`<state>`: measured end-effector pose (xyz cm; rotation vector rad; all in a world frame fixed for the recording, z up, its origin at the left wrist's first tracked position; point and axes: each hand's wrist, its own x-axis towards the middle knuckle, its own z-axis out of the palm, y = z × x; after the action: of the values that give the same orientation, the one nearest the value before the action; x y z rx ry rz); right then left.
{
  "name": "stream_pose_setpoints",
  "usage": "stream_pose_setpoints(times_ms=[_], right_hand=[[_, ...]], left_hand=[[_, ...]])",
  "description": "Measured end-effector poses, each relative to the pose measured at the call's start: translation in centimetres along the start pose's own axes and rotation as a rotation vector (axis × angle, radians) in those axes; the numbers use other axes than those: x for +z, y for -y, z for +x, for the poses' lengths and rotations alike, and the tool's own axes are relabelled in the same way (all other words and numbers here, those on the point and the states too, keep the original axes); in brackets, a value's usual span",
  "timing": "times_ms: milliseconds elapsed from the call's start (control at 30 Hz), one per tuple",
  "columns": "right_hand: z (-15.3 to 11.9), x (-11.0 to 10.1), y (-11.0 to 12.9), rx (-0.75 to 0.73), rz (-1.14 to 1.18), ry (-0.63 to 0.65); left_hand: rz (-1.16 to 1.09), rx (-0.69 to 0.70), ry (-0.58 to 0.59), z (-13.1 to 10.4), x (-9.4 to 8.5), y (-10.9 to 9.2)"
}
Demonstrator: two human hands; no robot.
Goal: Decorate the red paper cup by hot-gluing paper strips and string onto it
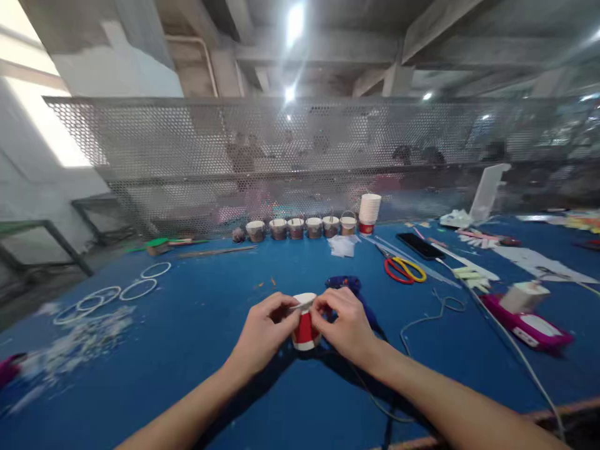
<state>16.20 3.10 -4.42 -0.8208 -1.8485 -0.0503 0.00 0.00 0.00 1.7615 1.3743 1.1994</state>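
Note:
A small red and white paper cup (305, 330) stands on the blue table, between my two hands. My left hand (272, 325) is at the cup's left side, its thumb and fingers pinched at a thin white piece by the rim. On the right side, my right hand (342, 319) has its thumb and fingertips closed on the cup's upper edge. A dark blue glue gun (344, 282) lies just behind my right hand, partly hidden by it.
A row of small cups (295, 228) and a cup stack (369, 212) stand at the back. Scissors (405, 270), a phone (420, 245), a cable and a magenta device (527, 324) lie right. White rings (138, 289) and scraps (89, 337) lie left. A mesh panel rises behind.

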Motion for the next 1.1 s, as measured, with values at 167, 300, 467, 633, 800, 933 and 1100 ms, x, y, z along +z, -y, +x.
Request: stream_pose_setpoints(times_ms=[167,300,467,633,800,933,1100], right_hand=[[0.0,-0.4,0.3,0.014,0.014,0.012],[0.3,-0.9,0.5,0.034,0.018,0.032],[1.7,-3.2,0.2,0.043,0.056,-0.010],[3.3,-6.6,-2.1,0.287,0.144,-0.052],[1.3,-8.2,-5.0,0.596,0.030,0.228],[-1.0,-7.4,-5.6,0.725,-0.063,0.539],[-0.1,-5.6,-5.2,0.731,-0.141,0.638]], left_hand=[[-0.032,-0.010,-0.012,0.0,0.0,0.2],[-0.039,-0.011,-0.025,0.1,0.0,0.4],[-0.096,-0.025,-0.079,0.5,-0.6,0.1],[-0.096,-0.057,-0.145,1.1,-1.3,0.6],[-0.131,-0.095,-0.159,1.4,-1.2,1.7],[-0.144,-0.144,-0.137,1.2,-0.8,1.8],[-0.178,-0.214,-0.133,0.9,-0.3,1.2]])
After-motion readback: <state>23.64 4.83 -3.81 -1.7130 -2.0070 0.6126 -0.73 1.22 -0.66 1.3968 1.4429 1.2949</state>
